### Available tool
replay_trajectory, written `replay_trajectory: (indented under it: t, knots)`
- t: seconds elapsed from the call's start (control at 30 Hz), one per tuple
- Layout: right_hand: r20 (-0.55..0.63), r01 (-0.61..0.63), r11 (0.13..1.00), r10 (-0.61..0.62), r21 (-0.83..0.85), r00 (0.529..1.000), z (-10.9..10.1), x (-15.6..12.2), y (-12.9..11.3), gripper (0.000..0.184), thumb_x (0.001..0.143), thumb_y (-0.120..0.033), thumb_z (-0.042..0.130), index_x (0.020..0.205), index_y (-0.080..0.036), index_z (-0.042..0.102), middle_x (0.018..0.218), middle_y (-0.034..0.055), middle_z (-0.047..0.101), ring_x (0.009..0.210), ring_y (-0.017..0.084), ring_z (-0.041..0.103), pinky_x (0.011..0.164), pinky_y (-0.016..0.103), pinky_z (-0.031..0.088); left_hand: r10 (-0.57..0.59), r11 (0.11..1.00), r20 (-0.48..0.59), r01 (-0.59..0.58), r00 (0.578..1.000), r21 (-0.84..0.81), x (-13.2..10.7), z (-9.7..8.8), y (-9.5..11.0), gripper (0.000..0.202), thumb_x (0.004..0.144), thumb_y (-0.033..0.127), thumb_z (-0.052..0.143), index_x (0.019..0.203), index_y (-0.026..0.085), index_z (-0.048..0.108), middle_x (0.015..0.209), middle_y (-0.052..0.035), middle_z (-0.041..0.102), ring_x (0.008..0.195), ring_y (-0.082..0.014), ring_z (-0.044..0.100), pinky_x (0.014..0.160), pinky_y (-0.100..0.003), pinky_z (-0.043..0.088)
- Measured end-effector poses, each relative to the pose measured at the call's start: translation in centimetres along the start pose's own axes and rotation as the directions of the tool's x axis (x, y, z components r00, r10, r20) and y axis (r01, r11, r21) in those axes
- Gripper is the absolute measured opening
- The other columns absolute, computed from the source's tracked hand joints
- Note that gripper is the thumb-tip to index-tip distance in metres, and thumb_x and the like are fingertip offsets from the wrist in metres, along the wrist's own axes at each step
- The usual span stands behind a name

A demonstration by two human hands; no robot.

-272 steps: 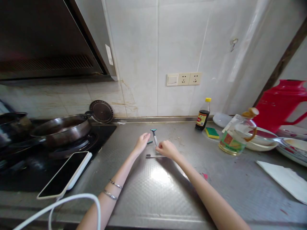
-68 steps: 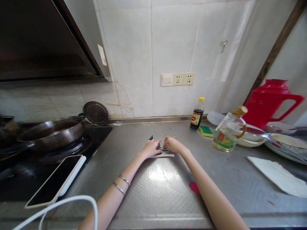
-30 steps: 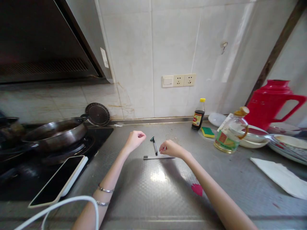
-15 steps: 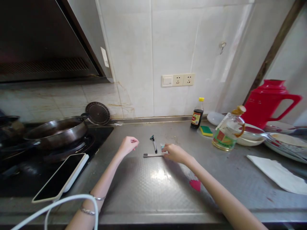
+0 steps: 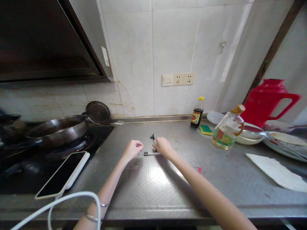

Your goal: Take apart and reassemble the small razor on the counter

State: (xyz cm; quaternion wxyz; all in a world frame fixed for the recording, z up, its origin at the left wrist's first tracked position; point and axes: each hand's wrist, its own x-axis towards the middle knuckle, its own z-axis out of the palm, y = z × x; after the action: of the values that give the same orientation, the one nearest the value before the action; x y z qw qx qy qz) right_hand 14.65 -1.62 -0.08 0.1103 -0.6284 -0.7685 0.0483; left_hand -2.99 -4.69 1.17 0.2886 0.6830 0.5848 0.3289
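Observation:
A black-and-silver razor (image 5: 153, 137) lies on the metal counter, its head pointing away from me. My right hand (image 5: 163, 147) reaches over its handle, thumb and fingers pinched on it. Just nearer to me is a toothbrush (image 5: 151, 153) with a grey bristle head to the left; the right hand covers its other end. My left hand (image 5: 134, 149) hovers left of both, fingers loosely curled together, and nothing shows in them.
A white-cased phone (image 5: 62, 174) with a white cable lies at the stove's edge, near a steel pan (image 5: 59, 131). To the right stand a soy sauce bottle (image 5: 197, 115), a sponge (image 5: 205, 129), an oil jug (image 5: 225, 134), a red thermos jug (image 5: 266, 103) and dishes. White paper (image 5: 273, 171) lies in front.
My right hand has moved left from the toothbrush's far end onto the razor's handle. The left hand has shifted slightly right and nearer to me.

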Motion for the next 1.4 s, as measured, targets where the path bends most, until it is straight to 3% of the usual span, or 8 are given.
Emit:
replay_trajectory:
  t: [0.2, 0.47, 0.63, 0.73, 0.83, 1.0, 1.17, 1.4]
  knots:
    - [0.047, -0.055, 0.998, 0.057, -0.030, 0.997, 0.3, 0.6, -1.3, 0.026, 0.079, -0.014, 0.050, 0.100, -0.013, 0.065, 0.101, 0.0193, 0.066, 0.095, 0.024, 0.063, 0.077, 0.030, 0.047, 0.048, 0.999, 0.024, -0.049, 0.999, 0.004, -0.7, 0.3, -0.2, 0.020, 0.068, 0.025, 0.051, 0.068, 0.011, 0.065, 0.056, -0.0026, 0.061, 0.046, -0.0109, 0.054, 0.047, -0.020, 0.040]
    - [0.062, -0.071, 0.997, 0.073, -0.029, 0.995, 0.4, 0.5, -1.6, 0.028, 0.078, -0.014, 0.052, 0.102, -0.014, 0.065, 0.102, 0.0183, 0.066, 0.095, 0.023, 0.063, 0.077, 0.029, 0.047, 0.126, 0.990, -0.018, -0.126, 0.992, -0.056, -1.0, 2.0, 1.2, 0.019, 0.070, 0.022, 0.051, 0.072, 0.011, 0.065, 0.061, -0.0035, 0.063, 0.049, -0.0118, 0.055, 0.047, -0.020, 0.041]
    - [0.035, -0.061, 0.998, 0.061, -0.014, 0.997, -0.4, 0.1, -0.9, 0.026, 0.077, -0.020, 0.054, 0.100, -0.013, 0.066, 0.099, 0.0181, 0.067, 0.093, 0.022, 0.064, 0.076, 0.026, 0.046, 0.218, 0.975, -0.084, -0.214, 0.972, 0.058, -1.5, 3.3, 3.1, 0.018, 0.074, 0.019, 0.050, 0.077, 0.014, 0.066, 0.067, -0.0029, 0.066, 0.060, -0.0128, 0.060, 0.057, -0.021, 0.044]
    - [-0.003, -0.067, 0.998, 0.067, -0.011, 0.998, -1.6, -0.3, 1.1, 0.026, 0.079, -0.024, 0.052, 0.097, -0.011, 0.067, 0.098, 0.0193, 0.067, 0.093, 0.023, 0.063, 0.074, 0.025, 0.045, 0.312, 0.908, -0.066, -0.277, 0.948, 0.316, -2.6, 4.0, 4.2, 0.019, 0.080, 0.021, 0.048, 0.083, 0.017, 0.066, 0.077, -0.0038, 0.068, 0.070, -0.0149, 0.062, 0.065, -0.023, 0.045]
    - [-0.048, -0.090, 0.996, 0.089, -0.017, 0.995, -2.8, -1.0, 4.6, 0.028, 0.080, -0.025, 0.049, 0.094, -0.009, 0.067, 0.096, 0.0202, 0.067, 0.092, 0.025, 0.063, 0.071, 0.026, 0.044, 0.412, 0.695, 0.173, -0.432, 0.895, 0.575, -3.5, 5.0, 5.1, 0.019, 0.082, 0.018, 0.045, 0.083, 0.018, 0.064, 0.085, -0.0052, 0.067, 0.079, -0.0176, 0.061, 0.069, -0.026, 0.045]
    - [-0.109, -0.194, 0.980, 0.189, -0.040, 0.976, -3.0, -2.5, 11.4, 0.030, 0.079, -0.028, 0.048, 0.091, -0.010, 0.068, 0.091, 0.0197, 0.068, 0.088, 0.025, 0.064, 0.069, 0.025, 0.041, 0.404, 0.490, 0.404, -0.568, 0.820, 0.662, -3.2, 6.7, 5.4, 0.020, 0.082, 0.010, 0.043, 0.085, 0.013, 0.062, 0.090, -0.0097, 0.064, 0.094, -0.0226, 0.056, 0.073, -0.031, 0.047]
    - [-0.074, -0.214, 0.966, 0.205, -0.145, 0.976, -2.1, -4.1, 15.0, 0.029, 0.081, -0.025, 0.044, 0.091, -0.011, 0.068, 0.092, 0.0186, 0.067, 0.087, 0.024, 0.064, 0.067, 0.025, 0.041, 0.387, 0.468, 0.416, -0.565, 0.822, 0.680, -1.7, 7.9, 4.5, 0.021, 0.082, 0.008, 0.043, 0.086, 0.011, 0.063, 0.090, -0.0106, 0.064, 0.093, -0.0229, 0.056, 0.079, -0.034, 0.046]
    - [-0.054, -0.203, 0.962, 0.196, -0.185, 0.979, -2.1, -4.9, 15.6, 0.030, 0.082, -0.025, 0.043, 0.091, -0.010, 0.067, 0.093, 0.0196, 0.066, 0.087, 0.026, 0.064, 0.068, 0.028, 0.042, 0.382, 0.480, 0.394, -0.544, 0.836, 0.689, -0.9, 8.9, 4.2, 0.025, 0.081, 0.007, 0.041, 0.086, 0.012, 0.065, 0.091, -0.0110, 0.065, 0.090, -0.0215, 0.059, 0.080, -0.033, 0.046]
